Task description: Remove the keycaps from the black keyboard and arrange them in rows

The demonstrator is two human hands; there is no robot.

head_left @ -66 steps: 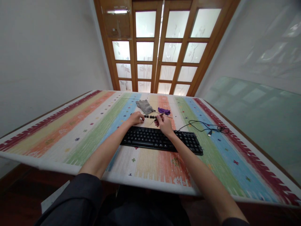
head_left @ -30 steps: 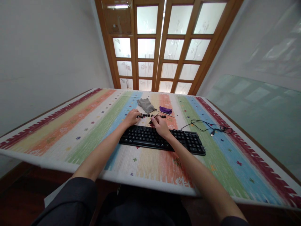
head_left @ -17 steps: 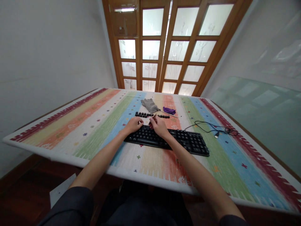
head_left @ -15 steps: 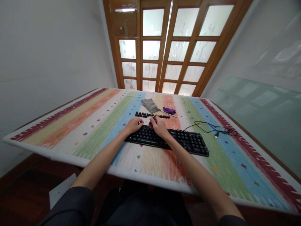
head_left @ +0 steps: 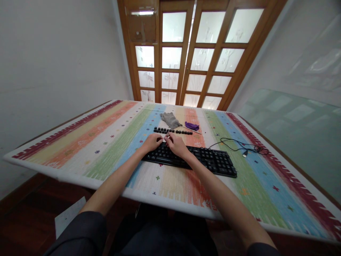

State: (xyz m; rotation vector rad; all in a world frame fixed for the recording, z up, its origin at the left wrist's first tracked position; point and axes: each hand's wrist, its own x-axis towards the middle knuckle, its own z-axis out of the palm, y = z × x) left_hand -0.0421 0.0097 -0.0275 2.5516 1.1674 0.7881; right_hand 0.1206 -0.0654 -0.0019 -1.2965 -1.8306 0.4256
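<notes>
A black keyboard [head_left: 210, 160] lies across the striped tablecloth [head_left: 80, 149]. Both my hands meet over its far left part. My left hand [head_left: 152, 142] rests there with its fingers curled, fingertips against those of my right hand [head_left: 175, 144]. The right hand's fingers are pinched together; what they hold is too small to make out. Just behind the hands a row of loose black keycaps [head_left: 173, 131] lies on the cloth.
A grey cloth [head_left: 170, 120] and a purple cloth [head_left: 192, 126] lie beyond the keycaps, with a thin stick [head_left: 189, 129] between them. The keyboard's black cable [head_left: 239, 145] is coiled to the right. Wooden glazed doors [head_left: 186, 53] stand behind the table.
Both hands came back from the keycap row to the keyboard's far left part and drew together. The thin tool seen in my right hand earlier no longer shows. The camera shifted slightly.
</notes>
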